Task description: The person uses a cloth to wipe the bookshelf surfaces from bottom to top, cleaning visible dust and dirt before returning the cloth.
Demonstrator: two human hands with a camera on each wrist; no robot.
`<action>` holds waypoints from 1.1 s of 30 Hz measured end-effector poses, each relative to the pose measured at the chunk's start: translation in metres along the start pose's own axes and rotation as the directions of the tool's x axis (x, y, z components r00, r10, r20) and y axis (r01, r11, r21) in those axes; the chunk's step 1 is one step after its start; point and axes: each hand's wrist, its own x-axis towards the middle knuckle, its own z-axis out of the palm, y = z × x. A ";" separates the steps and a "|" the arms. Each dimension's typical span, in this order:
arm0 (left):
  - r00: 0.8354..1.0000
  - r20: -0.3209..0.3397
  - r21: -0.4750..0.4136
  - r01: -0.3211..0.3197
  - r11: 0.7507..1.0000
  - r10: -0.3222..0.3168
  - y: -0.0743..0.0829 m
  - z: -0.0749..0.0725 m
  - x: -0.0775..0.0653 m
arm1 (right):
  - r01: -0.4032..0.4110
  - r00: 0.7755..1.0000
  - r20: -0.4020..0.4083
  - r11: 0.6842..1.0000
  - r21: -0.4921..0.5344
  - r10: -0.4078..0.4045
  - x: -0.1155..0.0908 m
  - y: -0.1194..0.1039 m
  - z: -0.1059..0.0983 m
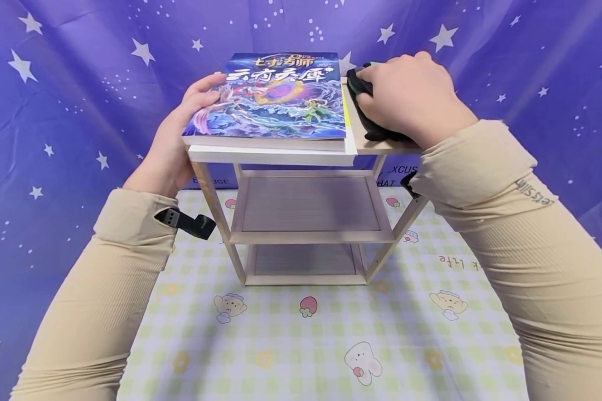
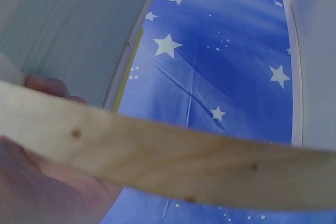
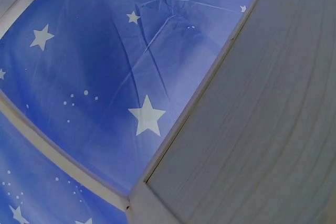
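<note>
A wooden three-tier shelf (image 1: 311, 236) stands in front of me. On the left of its top board lies a blue illustrated book (image 1: 276, 106), with white page edges (image 1: 271, 155) showing beneath it. My left hand (image 1: 163, 136) grips the left end of the top, fingers at the book's side. In the left wrist view, fingertips (image 2: 47, 85) show under the top board, behind a wooden leg (image 2: 157, 150). My right hand (image 1: 411, 94) holds a soft-looking black item (image 1: 376, 125) on the right part of the top board; the palm covers much of it. The right wrist view misses that hand.
Below are a middle board (image 1: 308, 203) and a bottom board (image 1: 303, 260). The shelf stands on a green checked cloth (image 1: 281, 356) printed with cartoon figures. A purple star-patterned curtain (image 1: 80, 100) hangs close behind. A black strap (image 1: 195, 224) sticks out from the left cuff.
</note>
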 end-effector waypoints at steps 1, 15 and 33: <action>1.000 -0.001 -0.002 -0.003 1.000 0.003 0.000 0.000 0.000 | -0.001 1.000 0.000 1.000 0.001 0.001 -0.001 0.000 0.000; 1.000 -0.002 0.008 -0.009 1.000 0.009 -0.002 0.000 0.001 | 0.057 0.997 -0.060 0.998 0.035 -0.054 -0.021 0.008 -0.001; 1.000 0.001 -0.051 -0.015 0.999 0.015 -0.001 0.002 -0.002 | 0.167 0.949 -0.303 0.950 0.265 -0.082 -0.066 0.021 0.007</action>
